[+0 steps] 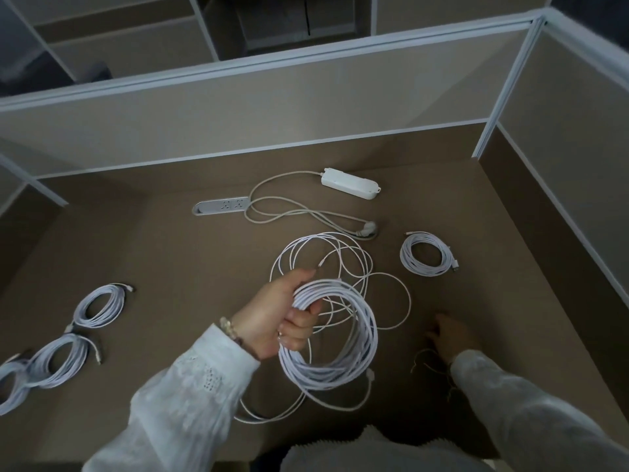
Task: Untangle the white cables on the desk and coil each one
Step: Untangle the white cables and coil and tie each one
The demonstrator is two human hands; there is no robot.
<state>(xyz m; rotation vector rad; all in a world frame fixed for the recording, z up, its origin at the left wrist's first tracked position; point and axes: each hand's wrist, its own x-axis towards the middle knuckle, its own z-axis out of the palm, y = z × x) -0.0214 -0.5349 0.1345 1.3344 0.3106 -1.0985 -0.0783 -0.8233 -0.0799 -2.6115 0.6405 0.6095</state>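
My left hand (284, 313) grips a thick coil of white cable (340, 366) that hangs above the brown desk (190, 260). Loose loops of tangled white cable (326, 253) lie on the desk behind it, and one strand trails toward the front edge. My right hand (449, 335) rests low over the desk to the right, blurred, fingers near a thin yellowish tie (423, 357); whether it holds it I cannot tell. A finished coil (425, 255) lies at the right. Three more coils lie at the left: one (100, 306), a second (61, 364), a third (10, 386).
A white power strip (350, 183) with its grey cord and plug lies at the back, next to a desk socket panel (223, 206). Beige partition walls (258, 107) enclose the desk at the back and on the right.
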